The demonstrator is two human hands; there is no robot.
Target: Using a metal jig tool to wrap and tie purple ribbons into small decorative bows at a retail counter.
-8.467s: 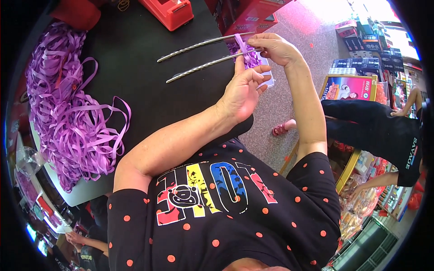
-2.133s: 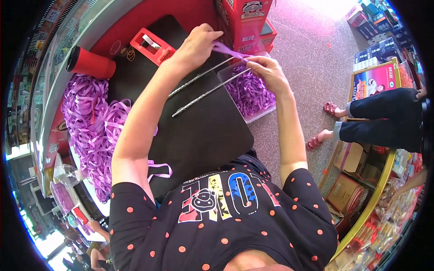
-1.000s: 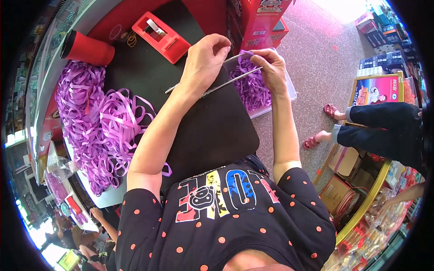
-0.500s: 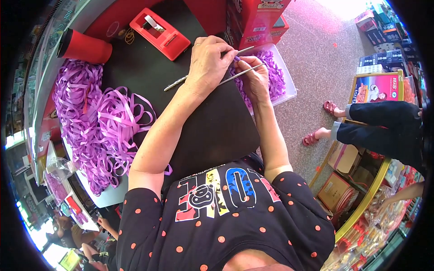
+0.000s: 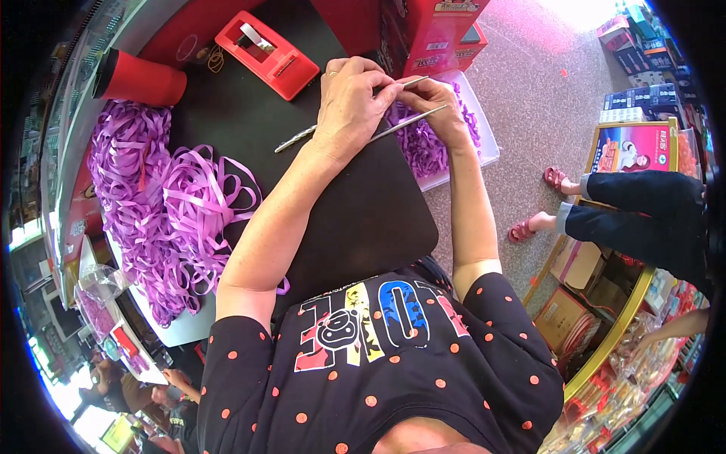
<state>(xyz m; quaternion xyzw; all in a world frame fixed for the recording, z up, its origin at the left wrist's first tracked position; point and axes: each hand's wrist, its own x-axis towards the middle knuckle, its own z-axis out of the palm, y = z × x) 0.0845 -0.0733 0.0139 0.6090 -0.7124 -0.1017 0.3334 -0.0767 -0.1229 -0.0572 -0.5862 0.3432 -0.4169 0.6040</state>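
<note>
My left hand (image 5: 349,102) is closed, its thumb and forefinger pinched together. Two thin metal rods pass beneath it, an upper rod (image 5: 416,82) and a lower rod (image 5: 412,121); how they sit in the palm is hidden. Just right of the pinch, my right hand (image 5: 445,113) has its fingers bent together close to the upper rod's tip. What those fingers hold is hidden. Under my right hand stands a white tray (image 5: 490,151) with short purple ribbon pieces (image 5: 423,151) in it. Loose purple ribbon (image 5: 204,189) lies heaped to the left.
The dark tabletop (image 5: 363,212) carries a red tape dispenser (image 5: 266,54) and a red cup (image 5: 147,79) lying on its side. Red boxes (image 5: 435,38) stand beyond the tray. At the right are a person's legs (image 5: 635,193) and shelves of packaged goods (image 5: 643,98).
My right hand has shifted right and turned, with its forearm swinging outward. A purple bit that showed between my fingers is out of sight. My left hand has barely moved.
</note>
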